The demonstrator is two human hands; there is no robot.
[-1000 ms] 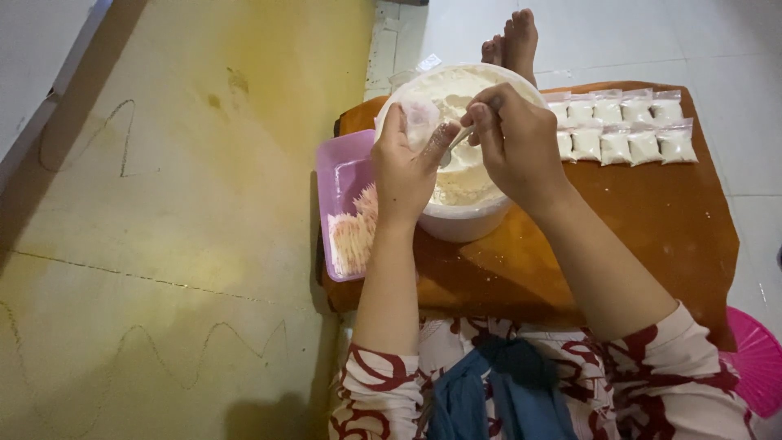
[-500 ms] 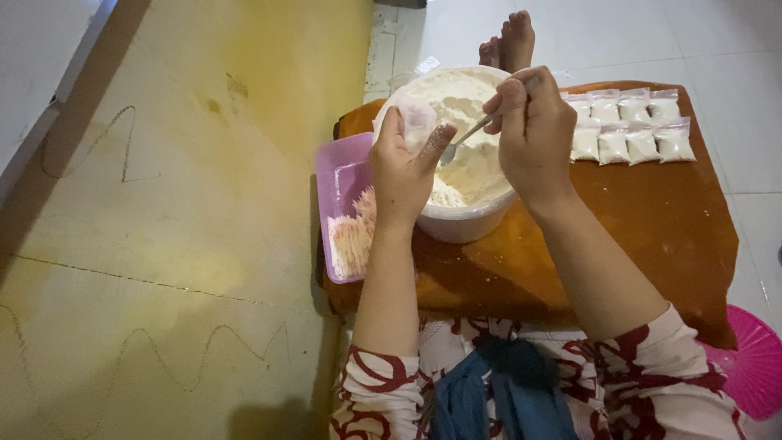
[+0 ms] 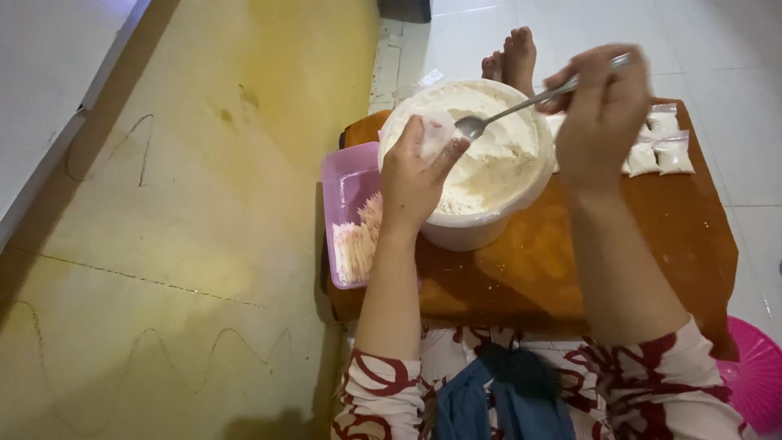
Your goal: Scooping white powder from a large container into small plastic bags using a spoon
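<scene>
My left hand (image 3: pixel 414 181) holds a small clear plastic bag (image 3: pixel 434 134) over the near-left rim of a white bucket (image 3: pixel 481 231) full of white flour (image 3: pixel 497 147). A metal spoon (image 3: pixel 521 106) is gripped by my right hand (image 3: pixel 601 110), raised above the bucket's right side. The spoon's bowl points at the bag's mouth, close to my left fingers. The bucket stands on a low brown wooden table (image 3: pixel 635 261).
A pink plastic tray (image 3: pixel 346 183) with a stack of small bags lies left of the bucket. Several filled small white bags (image 3: pixel 660 151) lie at the table's far right. Bare feet (image 3: pixel 509 57) show beyond the bucket. A pink object (image 3: pixel 753 379) sits at the lower right.
My right hand has lifted and moved right, drawing the spoon back so its bowl now meets the bag. My left hand stays with the bag over the bucket.
</scene>
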